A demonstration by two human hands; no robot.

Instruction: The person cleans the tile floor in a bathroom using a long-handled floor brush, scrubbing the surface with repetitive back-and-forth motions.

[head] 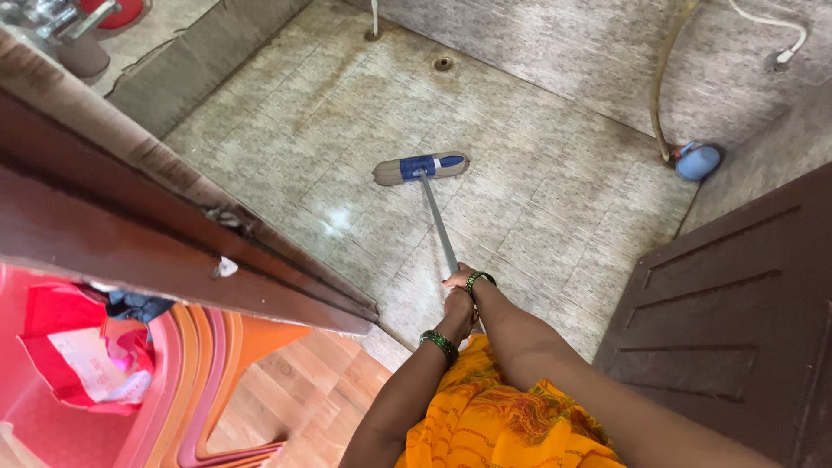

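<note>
Head view: both hands stacked on mop handle [439, 224] near its top end. Right hand [462, 279] uppermost, fingers curled round shaft; left hand [457, 305] just below, fingers wrapped likewise. Mop head [422, 168], flat, blue-banded, rests on tiled floor [537, 182] ahead, drain [444, 63] beyond. Judged: shaft stiff, light, possibly slick if wet; two-handed grip high on handle suits.
</note>
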